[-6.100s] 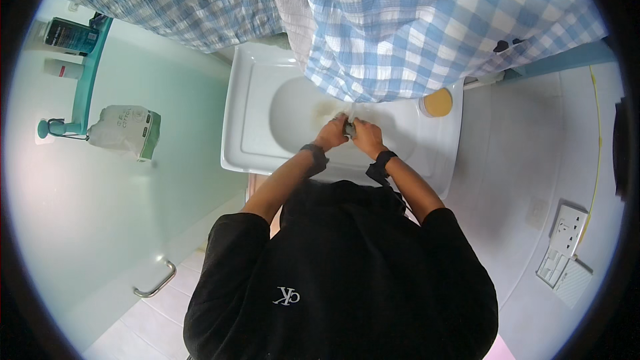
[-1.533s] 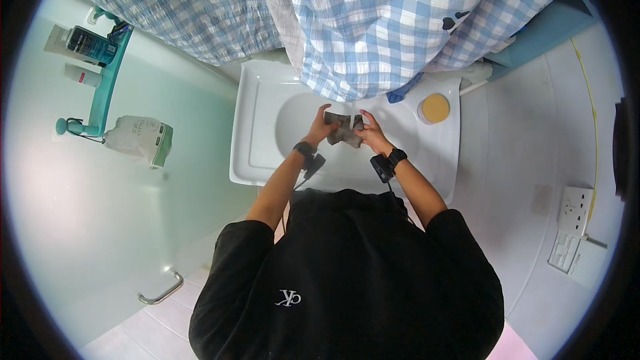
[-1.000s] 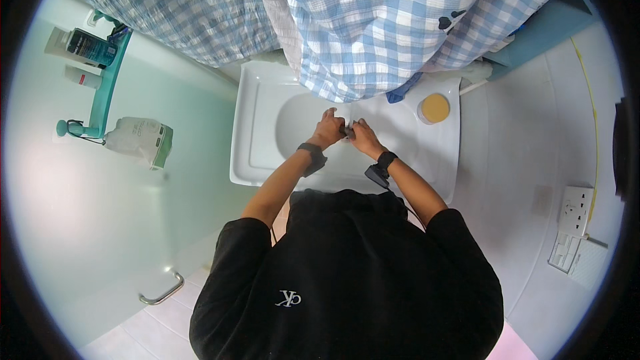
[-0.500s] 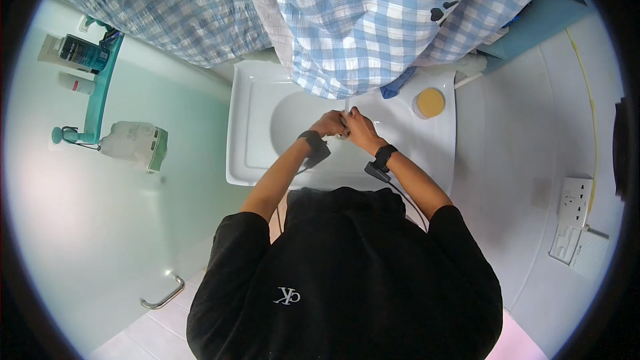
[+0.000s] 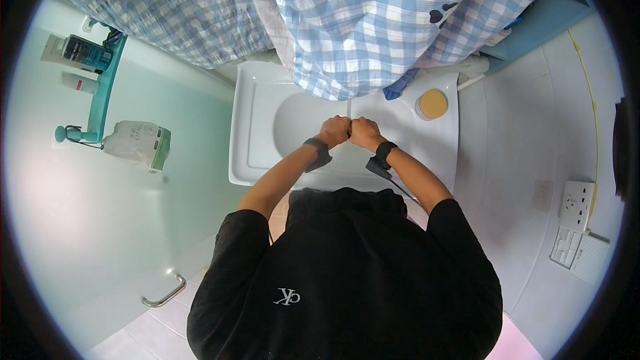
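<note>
**Cloth [image 5: 349,129] bunched up over the sink [image 5: 256,150]**

Well to the left of the sink, a teal shelf [image 5: 101,108] runs along the wall, carrying a dark blue-green bottle [image 5: 89,53] and, nearer the person, a white tube [image 5: 80,83] with a red mark. A whitish bag [image 5: 137,145] with a green edge hangs from the shelf's near end, also left of the sink. Left of the sink and closer to the person is a metal handle [image 5: 164,292]. A blue-and-white checked curtain [image 5: 373,27] hangs beyond the sink and drapes over its far edge.

Above the sink's middle, the left hand [image 5: 333,133] is closed in a fist around one end of the cloth. Only a small dark piece of it shows, between the knuckles. The right hand [image 5: 366,133], right beside the left, is closed around the other end. Each wrist wears a black strap.

On the sink's right part, blue fabric [image 5: 400,85] lies at the curtain's hem, and a yellow-topped jar [image 5: 432,105] stands near it. Well right of the sink, a white socket [image 5: 577,205] sits on the wall.
</note>
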The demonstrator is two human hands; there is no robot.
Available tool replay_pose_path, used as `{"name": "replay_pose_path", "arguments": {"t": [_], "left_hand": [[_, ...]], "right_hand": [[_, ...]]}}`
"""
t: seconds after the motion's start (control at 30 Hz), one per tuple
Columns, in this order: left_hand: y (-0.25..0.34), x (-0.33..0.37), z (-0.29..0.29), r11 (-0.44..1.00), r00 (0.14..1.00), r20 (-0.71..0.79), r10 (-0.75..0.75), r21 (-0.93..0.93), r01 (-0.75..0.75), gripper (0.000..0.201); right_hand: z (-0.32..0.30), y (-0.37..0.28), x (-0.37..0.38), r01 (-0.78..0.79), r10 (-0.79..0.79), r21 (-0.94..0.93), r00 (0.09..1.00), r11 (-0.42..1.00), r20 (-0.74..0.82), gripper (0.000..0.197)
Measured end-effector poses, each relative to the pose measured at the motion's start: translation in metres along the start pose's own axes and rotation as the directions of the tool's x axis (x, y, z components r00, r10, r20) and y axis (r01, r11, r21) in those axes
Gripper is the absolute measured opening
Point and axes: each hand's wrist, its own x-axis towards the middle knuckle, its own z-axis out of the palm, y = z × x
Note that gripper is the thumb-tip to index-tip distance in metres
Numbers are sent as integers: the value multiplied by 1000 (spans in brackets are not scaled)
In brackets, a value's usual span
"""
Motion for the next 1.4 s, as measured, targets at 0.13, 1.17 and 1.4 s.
{"name": "replay_pose_path", "arguments": {"t": [0.13, 1.17, 1.4], "left_hand": [[-17, -2, 5, 986, 995, -82, -60, -159, 46, 38], [-49, -20, 22, 691, 936, -347, -56, -690, -214, 23], [-31, -21, 6, 642, 973, -29, -231, -756, 130, 41]], "right_hand": [[16, 3, 2, 110, -50, 310, 979, 944, -196, 30], [0, -1, -23, 258, -105, 487, 942, 834, -319, 16], [9, 20, -16, 279, -136, 326, 906, 903, -400, 16]]}}
